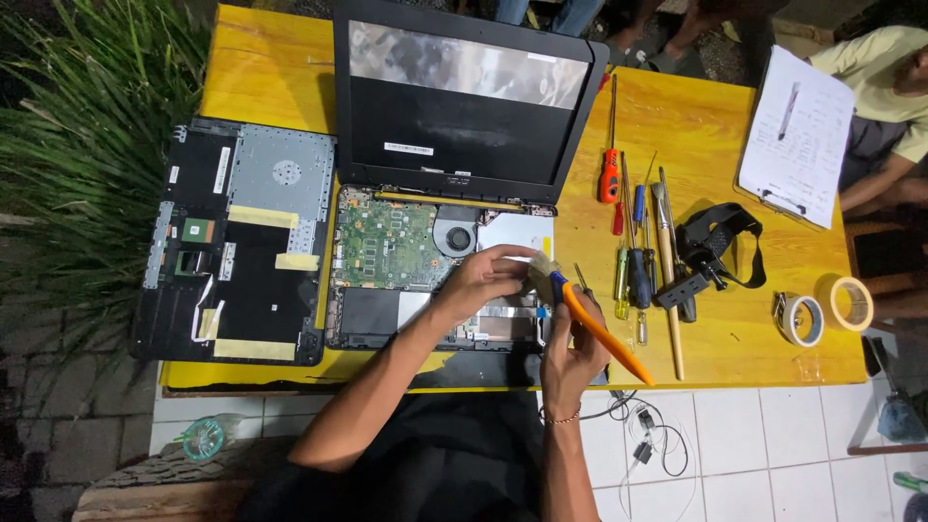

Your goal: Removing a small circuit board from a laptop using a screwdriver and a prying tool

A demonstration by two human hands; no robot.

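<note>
The left hand [483,275] rests on the opened laptop [435,242] near the yellow table's [261,68] front edge. The right hand [570,353] grips an orange tool [604,338]. 2 tape rolls [800,319] lie near the right edge.

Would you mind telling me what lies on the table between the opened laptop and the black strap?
In the head view, a row of hand tools, screwdrivers and a brush, lies on the yellow table between the opened laptop and the black strap.

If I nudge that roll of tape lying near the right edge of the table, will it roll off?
Probably not: the white tape roll lies flat on its side on the yellow table, so it would likely slide rather than roll. It looks light with its open core, so a small push should move it easily.
</note>
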